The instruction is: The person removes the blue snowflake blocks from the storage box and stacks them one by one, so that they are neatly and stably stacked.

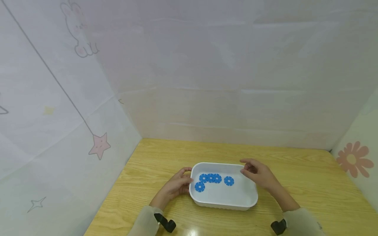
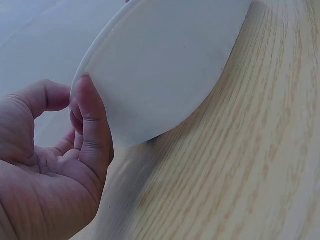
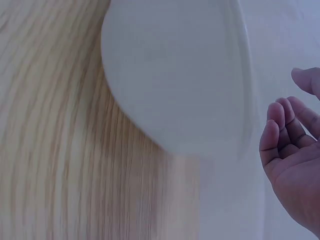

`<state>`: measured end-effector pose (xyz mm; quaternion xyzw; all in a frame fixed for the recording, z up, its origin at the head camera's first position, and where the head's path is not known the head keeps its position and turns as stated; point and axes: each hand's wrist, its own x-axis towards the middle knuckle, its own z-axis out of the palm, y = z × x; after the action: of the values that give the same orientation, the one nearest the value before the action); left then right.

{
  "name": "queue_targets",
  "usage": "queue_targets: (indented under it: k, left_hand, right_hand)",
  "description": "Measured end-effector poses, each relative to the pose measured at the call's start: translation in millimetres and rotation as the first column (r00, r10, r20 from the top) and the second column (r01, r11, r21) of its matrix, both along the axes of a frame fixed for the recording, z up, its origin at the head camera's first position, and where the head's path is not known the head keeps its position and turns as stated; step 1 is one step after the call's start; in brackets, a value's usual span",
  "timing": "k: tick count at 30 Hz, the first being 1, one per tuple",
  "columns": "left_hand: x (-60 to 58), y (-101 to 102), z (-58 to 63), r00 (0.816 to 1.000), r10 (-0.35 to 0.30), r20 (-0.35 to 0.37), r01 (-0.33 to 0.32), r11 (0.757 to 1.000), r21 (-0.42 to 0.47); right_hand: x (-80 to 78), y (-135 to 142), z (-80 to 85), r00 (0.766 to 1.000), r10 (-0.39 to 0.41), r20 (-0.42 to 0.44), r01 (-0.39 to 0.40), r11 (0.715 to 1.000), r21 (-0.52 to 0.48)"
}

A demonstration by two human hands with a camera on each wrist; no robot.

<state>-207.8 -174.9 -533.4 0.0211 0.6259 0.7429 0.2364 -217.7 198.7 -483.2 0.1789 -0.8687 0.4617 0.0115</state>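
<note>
Left hand point(image 1: 177, 184) grips white tray edge point(image 1: 223, 205); right hand point(image 1: 259, 174) seems apart.

We see left hand point(image 2: 60, 155) at left, palm facing us, bent fingers pinching rim of white container point(image 2: 155, 70). One fingertip lies against outer wall just beside rim; another digit meets rim from left. Container's smooth curved side fills upper middle, cut off by top edge. Wood-grained counter point(image 2: 260, 150) spreads right and below; pale backdrop point(image 2: 35, 45) behind, upper left.
</note>
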Motion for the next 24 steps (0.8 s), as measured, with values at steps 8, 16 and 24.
queue_targets:
  k: [8,16,24]
  left_hand:
    - [-0.1,0,1.2,1.0,0.017,0.01,-0.017,1.0,-0.023]
    - [0.6,1,2.1,1.0,0.025,0.009,-0.024,0.999,-0.034]
    - [-0.2,1,1.9,1.0,0.017,0.01,-0.017,0.999,-0.027]
  right_hand:
    - [-1.0,-37,-3.0,0.995,0.078,0.065,-0.078,0.997,-0.01]
    - [-2.6,-65,-12.9,0.98,0.194,0.04,-0.194,0.981,-0.001]
    - [-4.3,-88,-23.0,0.964,0.263,0.039,-0.264,0.965,0.0]
